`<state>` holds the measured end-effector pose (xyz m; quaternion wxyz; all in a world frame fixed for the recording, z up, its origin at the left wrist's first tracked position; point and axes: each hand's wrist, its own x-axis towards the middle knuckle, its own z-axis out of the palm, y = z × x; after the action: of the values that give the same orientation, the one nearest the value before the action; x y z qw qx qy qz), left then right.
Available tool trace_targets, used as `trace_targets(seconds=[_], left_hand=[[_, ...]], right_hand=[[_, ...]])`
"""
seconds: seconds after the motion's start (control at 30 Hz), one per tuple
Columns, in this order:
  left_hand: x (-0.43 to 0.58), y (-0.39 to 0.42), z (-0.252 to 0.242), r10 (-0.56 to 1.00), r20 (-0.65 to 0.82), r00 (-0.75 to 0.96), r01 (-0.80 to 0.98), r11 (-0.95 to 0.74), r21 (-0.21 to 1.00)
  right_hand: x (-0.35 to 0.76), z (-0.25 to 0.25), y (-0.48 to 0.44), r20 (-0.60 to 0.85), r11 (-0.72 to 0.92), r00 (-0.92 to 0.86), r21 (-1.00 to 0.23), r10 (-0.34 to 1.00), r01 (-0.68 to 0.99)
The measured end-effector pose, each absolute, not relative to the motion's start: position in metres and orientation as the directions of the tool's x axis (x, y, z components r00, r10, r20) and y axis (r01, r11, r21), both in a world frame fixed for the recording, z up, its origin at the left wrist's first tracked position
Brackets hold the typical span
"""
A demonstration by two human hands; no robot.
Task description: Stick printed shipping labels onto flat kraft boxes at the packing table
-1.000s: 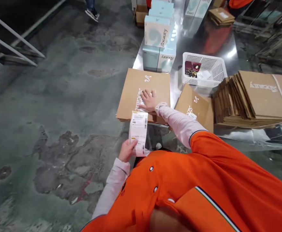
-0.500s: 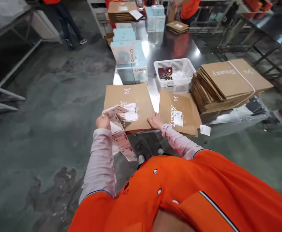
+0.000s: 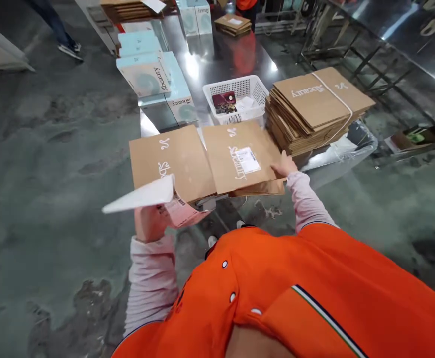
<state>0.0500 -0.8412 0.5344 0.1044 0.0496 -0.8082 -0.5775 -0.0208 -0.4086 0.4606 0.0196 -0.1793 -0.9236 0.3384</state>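
My left hand (image 3: 150, 223) is closed around a folded strip of printed labels (image 3: 182, 211), whose white back (image 3: 142, 194) flares out to the left, blurred. Beneath and behind the strip lies a flat brown carton (image 3: 172, 156) with white lettering; the strip covers its near left part. To its right, a second flat carton (image 3: 220, 144) bears a white shipping label (image 3: 248, 159) across its lettering. My right hand (image 3: 284, 165) grips this labelled carton at its near right corner. Other flat cartons show under its near edge.
A white basket (image 3: 235, 117) with small items stands behind the cartons. At right is a tied stack of flat cartons (image 3: 321, 99). Light-blue boxes (image 3: 144, 74) are piled at the metal table's (image 3: 217, 54) left edge. A person's legs (image 3: 55, 25) show far left.
My right hand has moved right, carrying the labelled carton from the left pile onto the right one. The label strip in my left hand has swung up and folded. The view has shifted.
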Motion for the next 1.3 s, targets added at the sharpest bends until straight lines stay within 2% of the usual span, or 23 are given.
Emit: trace_targets(seconds=[0.03, 0.07, 0.13, 0.2, 0.23, 0.3, 0.37, 0.43, 0.47, 0.53, 0.6, 0.67, 0.77, 0.83, 0.93, 1.03, 1.1, 1.23, 1.3], left_hand=[[0.054, -0.830, 0.526, -0.202, 0.068, -0.977, 0.012, 0.266, 0.964], [0.058, -0.820, 0.519, -0.221, 0.001, -0.975, -0.037, 0.167, 0.985], [0.065, -0.802, 0.508, -0.264, -0.190, -0.946, -0.156, -0.145, 0.977], [0.072, -0.789, 0.503, -0.256, -0.357, -0.898, -0.224, -0.431, 0.874], [0.075, -0.785, 0.501, -0.247, -0.395, -0.885, -0.236, -0.494, 0.837], [0.079, -0.779, 0.499, -0.261, -0.382, -0.886, -0.232, -0.464, 0.855], [0.081, -0.776, 0.496, -0.295, -0.352, -0.888, -0.234, -0.368, 0.900], [0.083, -0.778, 0.493, -0.280, -0.310, -0.909, -0.251, -0.225, 0.941], [0.085, -0.781, 0.492, -0.253, -0.271, -0.929, -0.240, -0.148, 0.959], [0.089, -0.789, 0.493, -0.193, -0.168, -0.967, -0.164, -0.036, 0.986], [0.093, -0.799, 0.497, -0.165, -0.095, -0.982, -0.086, -0.056, 0.995], [0.097, -0.808, 0.500, -0.184, -0.093, -0.979, -0.075, -0.098, 0.992], [0.102, -0.811, 0.497, -0.246, -0.119, -0.962, -0.098, -0.097, 0.990], [0.105, -0.806, 0.491, -0.290, -0.125, -0.949, -0.095, -0.117, 0.989], [0.106, -0.796, 0.479, -0.429, -0.137, -0.893, -0.091, -0.126, 0.988], [0.099, -0.791, 0.465, -0.592, -0.133, -0.795, -0.101, -0.087, 0.991], [0.090, -0.795, 0.453, -0.585, -0.198, -0.787, -0.129, -0.159, 0.979], [0.078, -0.815, 0.420, -0.309, -0.477, -0.823, -0.305, -0.468, 0.829], [0.085, -0.824, 0.398, -0.246, -0.563, -0.789, -0.378, -0.529, 0.760]], right_hand=[[-0.015, 0.459, -0.418, -0.053, 0.804, -0.951, -0.522, 0.304, 0.286], [-0.010, 0.457, -0.434, -0.024, 0.878, -0.983, -0.445, 0.184, 0.176], [0.002, 0.451, -0.474, -0.037, 0.903, -0.983, -0.403, -0.178, -0.148], [0.012, 0.447, -0.514, -0.093, 0.837, -0.923, -0.463, -0.373, -0.291], [0.017, 0.446, -0.530, -0.100, 0.789, -0.899, -0.528, -0.426, -0.315], [0.024, 0.450, -0.555, -0.017, 0.621, -0.835, -0.677, -0.550, -0.395], [0.030, 0.458, -0.576, 0.199, 0.388, -0.754, -0.759, -0.626, -0.523], [0.035, 0.465, -0.596, 0.369, 0.237, -0.730, -0.780, -0.575, -0.580], [0.037, 0.468, -0.605, 0.395, 0.191, -0.754, -0.808, -0.525, -0.557], [0.040, 0.473, -0.622, 0.354, 0.113, -0.799, -0.881, -0.486, -0.459], [0.041, 0.477, -0.634, 0.263, 0.089, -0.774, -0.921, -0.576, -0.379], [0.038, 0.483, -0.639, 0.169, 0.102, -0.724, -0.944, -0.669, -0.314], [0.029, 0.496, -0.641, 0.077, 0.147, -0.767, -0.965, -0.638, -0.219], [0.022, 0.504, -0.642, 0.089, 0.218, -0.803, -0.940, -0.590, -0.264], [0.015, 0.507, -0.647, 0.112, 0.326, -0.796, -0.872, -0.595, -0.366], [0.000, 0.498, -0.661, 0.065, 0.371, -0.807, -0.865, -0.587, -0.339], [-0.020, 0.487, -0.675, 0.041, 0.408, -0.817, -0.851, -0.575, -0.330], [-0.082, 0.464, -0.710, 0.074, 0.561, -0.892, -0.754, -0.445, -0.342], [-0.114, 0.453, -0.727, 0.052, 0.672, -0.931, -0.677, -0.362, -0.299]])
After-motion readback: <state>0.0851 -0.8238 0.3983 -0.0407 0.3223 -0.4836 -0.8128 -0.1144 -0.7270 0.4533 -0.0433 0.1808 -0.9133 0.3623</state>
